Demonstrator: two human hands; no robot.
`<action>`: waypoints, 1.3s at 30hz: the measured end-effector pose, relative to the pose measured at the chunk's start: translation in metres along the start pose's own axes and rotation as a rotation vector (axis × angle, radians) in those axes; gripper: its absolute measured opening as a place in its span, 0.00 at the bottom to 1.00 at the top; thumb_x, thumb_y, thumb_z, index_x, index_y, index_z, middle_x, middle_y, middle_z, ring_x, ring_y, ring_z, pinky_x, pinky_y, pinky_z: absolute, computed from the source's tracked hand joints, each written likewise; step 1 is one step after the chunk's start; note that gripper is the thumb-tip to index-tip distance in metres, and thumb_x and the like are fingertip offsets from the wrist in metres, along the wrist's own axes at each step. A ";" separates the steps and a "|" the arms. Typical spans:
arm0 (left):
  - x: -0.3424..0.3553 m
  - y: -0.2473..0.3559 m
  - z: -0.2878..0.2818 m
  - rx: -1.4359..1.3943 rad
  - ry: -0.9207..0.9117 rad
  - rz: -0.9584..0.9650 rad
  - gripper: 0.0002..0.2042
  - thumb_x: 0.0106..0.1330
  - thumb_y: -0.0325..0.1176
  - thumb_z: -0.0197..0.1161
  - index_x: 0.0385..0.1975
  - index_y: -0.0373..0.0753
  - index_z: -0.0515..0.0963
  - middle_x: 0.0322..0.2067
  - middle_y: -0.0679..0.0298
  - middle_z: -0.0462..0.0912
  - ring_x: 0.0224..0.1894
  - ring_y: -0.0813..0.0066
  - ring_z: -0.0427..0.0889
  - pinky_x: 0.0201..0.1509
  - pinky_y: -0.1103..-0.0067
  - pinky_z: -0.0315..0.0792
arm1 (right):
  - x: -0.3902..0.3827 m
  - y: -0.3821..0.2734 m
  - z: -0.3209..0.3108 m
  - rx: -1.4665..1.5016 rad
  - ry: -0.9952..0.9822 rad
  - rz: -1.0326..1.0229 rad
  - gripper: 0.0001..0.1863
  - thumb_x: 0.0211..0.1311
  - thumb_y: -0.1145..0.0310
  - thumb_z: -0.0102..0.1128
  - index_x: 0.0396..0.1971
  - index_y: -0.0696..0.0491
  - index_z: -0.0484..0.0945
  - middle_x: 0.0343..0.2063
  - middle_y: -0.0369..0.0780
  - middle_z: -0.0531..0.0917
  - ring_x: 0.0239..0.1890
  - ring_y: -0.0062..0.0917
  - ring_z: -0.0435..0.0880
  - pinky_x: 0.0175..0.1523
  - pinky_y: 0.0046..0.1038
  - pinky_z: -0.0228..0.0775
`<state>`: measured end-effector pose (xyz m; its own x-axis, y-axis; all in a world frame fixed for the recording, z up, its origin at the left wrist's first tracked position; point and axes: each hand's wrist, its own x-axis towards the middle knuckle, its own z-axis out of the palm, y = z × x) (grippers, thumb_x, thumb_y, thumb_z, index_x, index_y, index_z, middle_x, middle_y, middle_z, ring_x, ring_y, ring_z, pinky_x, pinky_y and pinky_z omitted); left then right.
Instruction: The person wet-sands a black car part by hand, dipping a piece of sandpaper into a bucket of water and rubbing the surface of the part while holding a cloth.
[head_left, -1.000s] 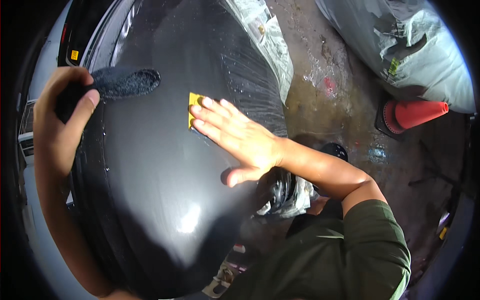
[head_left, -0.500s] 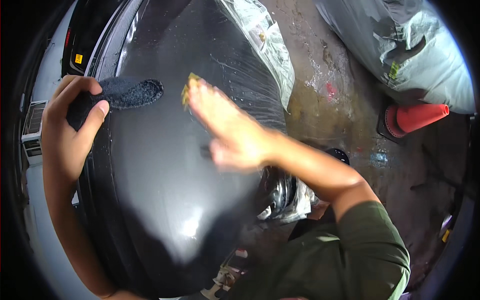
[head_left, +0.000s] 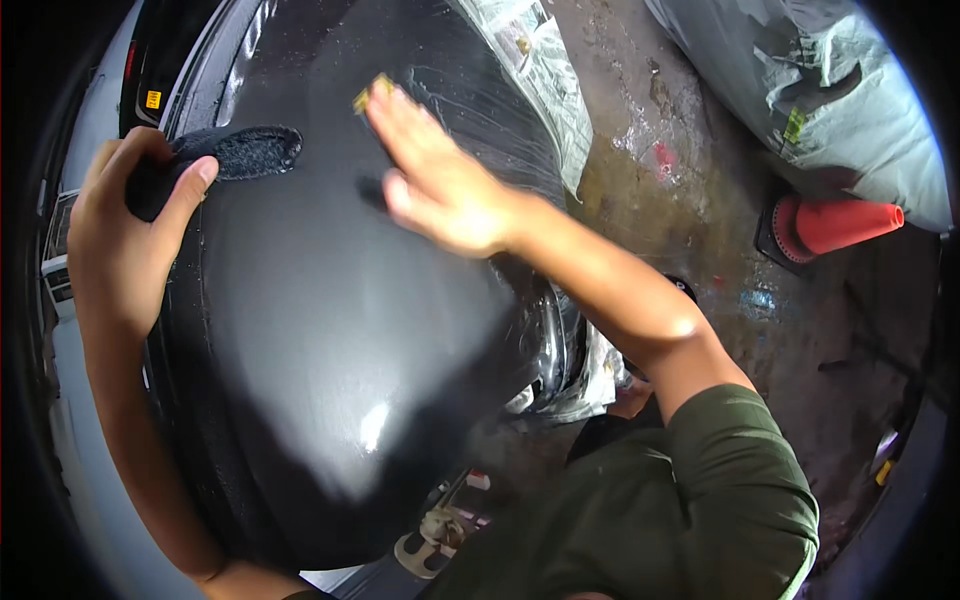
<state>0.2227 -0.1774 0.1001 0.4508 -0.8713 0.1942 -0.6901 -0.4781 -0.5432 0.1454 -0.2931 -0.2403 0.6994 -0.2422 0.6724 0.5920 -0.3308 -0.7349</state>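
My left hand [head_left: 125, 235] pinches a dark grey, fuzzy, wet-looking cloth [head_left: 258, 153] between thumb and fingers, over the left side of a black car panel [head_left: 300, 280]. Lying flat on the same panel, my right hand [head_left: 440, 190] has a yellow piece of what looks like sandpaper [head_left: 374, 93] under its fingertips. Only the edge of that piece shows; the fingers cover the remainder. The panel is glossy in the lit middle, with wet streaks and drops toward its far right side.
Clear plastic film with paper [head_left: 545, 90] hangs along the panel's right edge. Beyond it, on a wet, stained floor [head_left: 660, 230], lies an orange traffic cone [head_left: 845, 228] beside a large plastic-covered shape [head_left: 850, 120]. A cluttered stand [head_left: 440, 530] is at the near edge.
My right hand has slid farther away along the panel with the yellow sandpaper. My left hand and the cloth have shifted slightly left and away.
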 end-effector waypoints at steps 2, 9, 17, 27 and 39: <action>0.000 -0.002 0.003 0.050 0.023 -0.005 0.21 0.69 0.46 0.82 0.46 0.36 0.84 0.46 0.61 0.87 0.50 0.62 0.90 0.58 0.69 0.81 | -0.061 -0.041 0.010 0.017 -0.141 -0.041 0.62 0.79 0.25 0.47 0.89 0.64 0.42 0.89 0.62 0.40 0.91 0.56 0.35 0.91 0.57 0.29; 0.005 -0.012 0.005 -0.009 0.094 0.162 0.16 0.75 0.41 0.77 0.46 0.35 0.82 0.51 0.60 0.88 0.52 0.58 0.89 0.64 0.69 0.79 | 0.007 0.000 -0.003 -0.051 0.027 0.003 0.55 0.85 0.31 0.41 0.88 0.65 0.46 0.89 0.61 0.43 0.92 0.52 0.37 0.92 0.53 0.29; 0.002 -0.008 0.007 0.094 0.116 0.316 0.13 0.80 0.38 0.70 0.57 0.37 0.87 0.46 0.58 0.85 0.51 0.62 0.86 0.57 0.69 0.77 | -0.093 -0.060 0.014 0.045 -0.203 -0.146 0.68 0.74 0.18 0.44 0.89 0.63 0.40 0.88 0.64 0.37 0.91 0.57 0.34 0.91 0.57 0.29; 0.000 -0.009 0.004 0.001 -0.060 0.126 0.14 0.80 0.40 0.71 0.49 0.34 0.85 0.42 0.59 0.83 0.45 0.64 0.86 0.56 0.72 0.77 | -0.078 -0.078 0.027 -0.631 -0.440 -0.133 0.61 0.78 0.26 0.51 0.88 0.64 0.47 0.88 0.63 0.46 0.91 0.59 0.44 0.91 0.56 0.34; 0.006 -0.012 0.002 -0.100 -0.033 0.053 0.17 0.70 0.40 0.80 0.46 0.33 0.83 0.40 0.62 0.83 0.39 0.71 0.84 0.48 0.75 0.75 | -0.038 -0.078 0.007 -0.057 -0.158 -0.172 0.64 0.74 0.25 0.56 0.85 0.69 0.52 0.88 0.62 0.49 0.92 0.53 0.42 0.92 0.51 0.34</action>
<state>0.2347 -0.1767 0.1066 0.4297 -0.8921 0.1392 -0.7659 -0.4418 -0.4670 0.0753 -0.2516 -0.2089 0.6469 -0.0336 0.7618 0.6873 -0.4069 -0.6016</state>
